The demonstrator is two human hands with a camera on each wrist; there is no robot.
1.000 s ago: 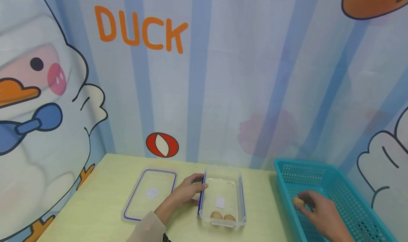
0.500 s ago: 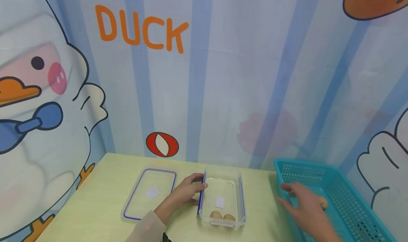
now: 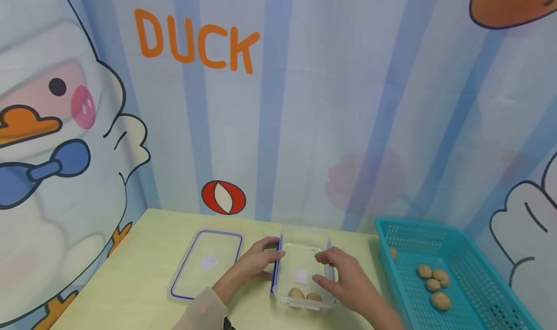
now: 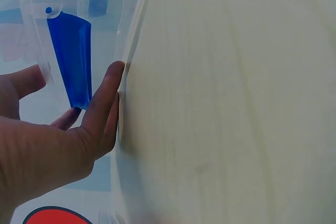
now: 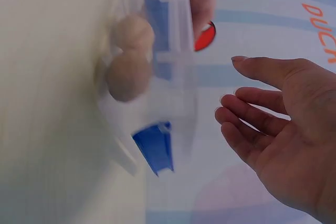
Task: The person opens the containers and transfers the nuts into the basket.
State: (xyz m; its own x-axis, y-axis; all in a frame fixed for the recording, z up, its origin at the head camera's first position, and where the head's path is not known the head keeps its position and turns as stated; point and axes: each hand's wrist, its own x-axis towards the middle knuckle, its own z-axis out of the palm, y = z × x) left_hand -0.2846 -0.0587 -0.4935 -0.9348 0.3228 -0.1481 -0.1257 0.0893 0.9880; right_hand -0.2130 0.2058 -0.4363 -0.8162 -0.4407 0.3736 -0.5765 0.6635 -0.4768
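My left hand (image 3: 256, 260) grips the left wall of a clear plastic food container (image 3: 327, 291), near its blue latch (image 4: 73, 61), with fingers over the rim and against the outside. Two walnuts (image 3: 297, 293) lie inside at the container's near end; they show side by side through the wall in the right wrist view. Over the container's right side is my right hand (image 3: 345, 277), its thumb and fingers apart. Nothing lies between those relaxed fingers in the right wrist view.
A clear lid (image 3: 191, 272) with a blue seal lies flat left of the container. At right stands a turquoise basket (image 3: 474, 267) holding several walnuts (image 3: 440, 301), one (image 3: 393, 252) by its left wall. A printed curtain (image 3: 304, 103) closes off the table's far edge.
The right hand held a walnut in the basket a second ago; now it has let go and moved left over the container. The left hand stays on the container.
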